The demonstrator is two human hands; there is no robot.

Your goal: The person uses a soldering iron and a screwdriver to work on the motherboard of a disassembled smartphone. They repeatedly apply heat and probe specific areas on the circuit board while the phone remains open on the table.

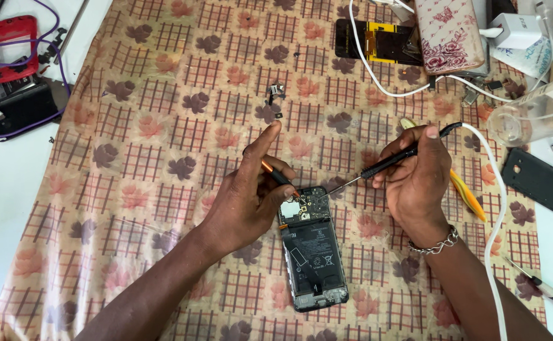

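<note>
An opened smartphone (313, 252) lies back-up on the patterned cloth (162, 126), its battery and circuit board exposed. My left hand (251, 196) rests beside the phone's upper left corner and grips an orange and black tool (279, 177) whose tip touches the board; the index finger points up. My right hand (415, 173) holds a black screwdriver (387, 162) angled down-left, its thin tip reaching the top of the board. A metal bracelet (437, 243) circles the right wrist.
Small loose metal parts (275, 95) lie on the cloth above the hands. A white cable (494, 208) runs down the right side. A yellow-handled tool (466, 192), a black phone cover (541, 183), a clear bottle (535, 110), a charger (519, 28) and a red phone (12, 47) surround.
</note>
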